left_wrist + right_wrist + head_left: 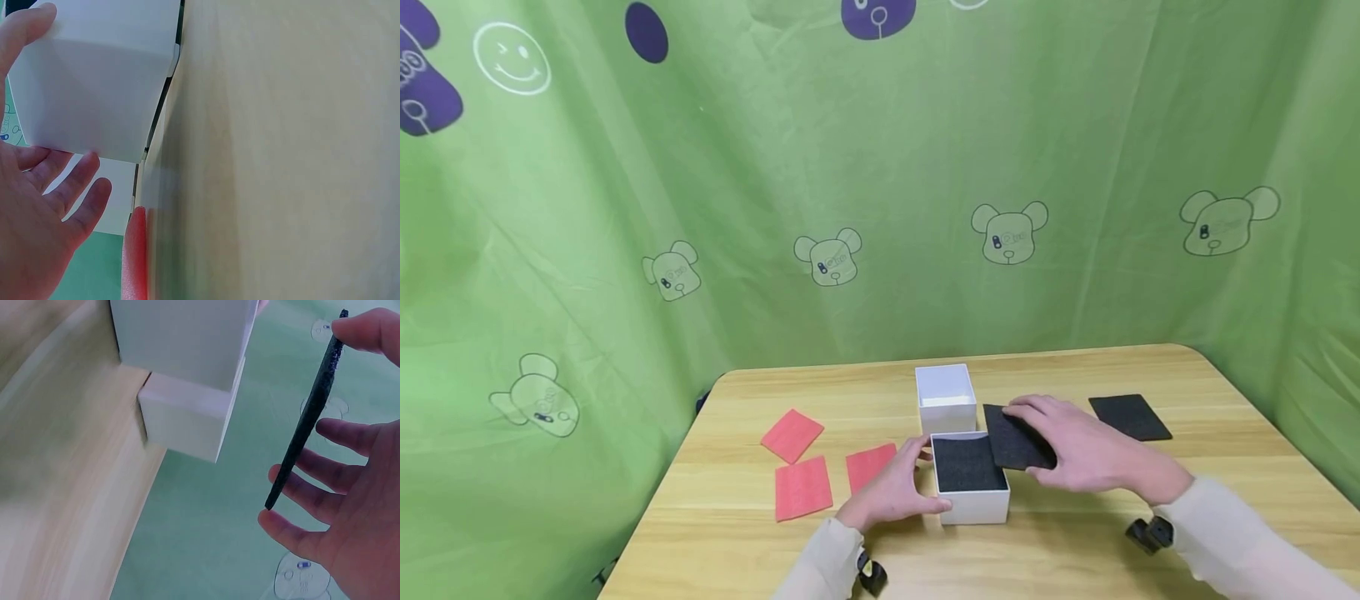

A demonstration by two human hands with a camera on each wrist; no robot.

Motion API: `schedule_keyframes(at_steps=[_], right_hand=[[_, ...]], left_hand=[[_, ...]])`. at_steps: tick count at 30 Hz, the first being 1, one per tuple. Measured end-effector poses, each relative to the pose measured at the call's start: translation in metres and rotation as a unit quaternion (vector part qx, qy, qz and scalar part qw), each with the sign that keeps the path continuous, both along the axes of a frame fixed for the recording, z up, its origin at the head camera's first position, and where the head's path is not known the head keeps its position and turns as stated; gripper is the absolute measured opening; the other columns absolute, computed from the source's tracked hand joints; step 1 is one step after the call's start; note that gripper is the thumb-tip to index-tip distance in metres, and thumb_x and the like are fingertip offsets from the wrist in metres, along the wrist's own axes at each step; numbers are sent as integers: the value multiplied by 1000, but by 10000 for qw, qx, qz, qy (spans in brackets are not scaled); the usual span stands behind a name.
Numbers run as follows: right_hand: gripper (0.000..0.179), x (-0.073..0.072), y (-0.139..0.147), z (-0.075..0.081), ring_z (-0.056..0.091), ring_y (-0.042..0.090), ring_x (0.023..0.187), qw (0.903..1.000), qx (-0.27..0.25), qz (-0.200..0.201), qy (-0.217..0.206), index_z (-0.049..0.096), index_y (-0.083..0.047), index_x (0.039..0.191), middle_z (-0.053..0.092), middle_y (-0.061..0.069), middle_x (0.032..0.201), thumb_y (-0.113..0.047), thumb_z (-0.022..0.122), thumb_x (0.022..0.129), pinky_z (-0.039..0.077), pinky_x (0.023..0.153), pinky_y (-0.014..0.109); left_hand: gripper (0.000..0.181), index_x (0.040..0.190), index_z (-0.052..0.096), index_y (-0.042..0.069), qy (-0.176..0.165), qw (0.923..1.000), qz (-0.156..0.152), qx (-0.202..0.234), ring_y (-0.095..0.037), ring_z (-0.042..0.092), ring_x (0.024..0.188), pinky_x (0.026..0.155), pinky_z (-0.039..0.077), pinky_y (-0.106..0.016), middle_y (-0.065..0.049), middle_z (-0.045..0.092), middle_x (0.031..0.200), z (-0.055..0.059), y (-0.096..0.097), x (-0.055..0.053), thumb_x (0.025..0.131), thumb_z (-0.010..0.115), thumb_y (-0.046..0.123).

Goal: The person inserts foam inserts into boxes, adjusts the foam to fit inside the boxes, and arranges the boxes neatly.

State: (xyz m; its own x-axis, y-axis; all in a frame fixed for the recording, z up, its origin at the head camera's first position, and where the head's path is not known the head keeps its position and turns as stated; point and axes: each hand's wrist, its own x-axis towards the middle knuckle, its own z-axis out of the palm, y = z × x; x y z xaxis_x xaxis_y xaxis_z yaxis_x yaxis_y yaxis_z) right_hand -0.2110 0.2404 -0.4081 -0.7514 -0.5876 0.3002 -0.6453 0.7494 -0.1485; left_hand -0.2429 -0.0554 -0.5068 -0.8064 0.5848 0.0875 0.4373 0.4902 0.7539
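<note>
My right hand [1078, 446] holds a thin square black foam sheet [1011, 437] by its edges, thumb on one side and fingers on the other. The sheet is tilted, one corner over the right rim of an open white box [976, 507]. Another black sheet [966, 467] lies inside that box. My left hand [891, 492] grips the box at its left side, with the thumb at the front and the fingers toward the back. In the right wrist view the held sheet [306, 419] appears edge-on, apart from the box [181, 337].
Behind the front box stands a second open white box [947, 417]. Three red squares lie at the left, among them a far one [793, 435] and one partly behind my left hand [870, 462]. Another black sheet [1131, 417] lies at the right.
</note>
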Motion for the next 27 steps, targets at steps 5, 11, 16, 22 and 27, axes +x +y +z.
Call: schedule_keyframes(at_steps=[5,11,16,22,27], right_hand=[[78,-1,-11,-4,48,28,117,9999,101,110,-43,47,-5,135,49,11,130,-37,75,69,40,97,47],[77,-5,-22,-8,49,26,114,9995,187,203,-151,48,-6,134,50,9,128,-38,75,70,42,95,46],[74,-7,-29,-12,49,26,113,9988,248,329,-257,48,-5,133,50,10,127,-38,74,72,43,93,47],[72,-9,-38,-15,49,25,113,9981,358,364,-351,49,-6,132,50,10,127,-38,73,73,42,94,47],[71,-10,-42,-18,49,25,112,9980,364,395,-348,50,-5,131,50,10,125,-38,72,72,42,95,47]], left_hand=[[97,147,26,17,25,10000,-33,-33,-7,44,118,100,40,-29,7,40,132,-2,0,-2,72,78,47],[96,147,26,18,31,10000,-29,-9,-7,44,118,99,40,-28,8,41,132,-1,-1,-2,71,79,47],[95,146,27,18,51,10000,-53,4,-7,44,118,98,41,-28,7,41,132,0,-1,-2,72,78,47],[93,145,28,20,101,9999,-76,8,-7,44,117,97,41,-28,8,41,131,0,0,-1,72,78,46],[92,145,28,20,106,9999,-76,47,-8,44,117,97,42,-28,8,41,130,-1,-1,-1,72,79,45]])
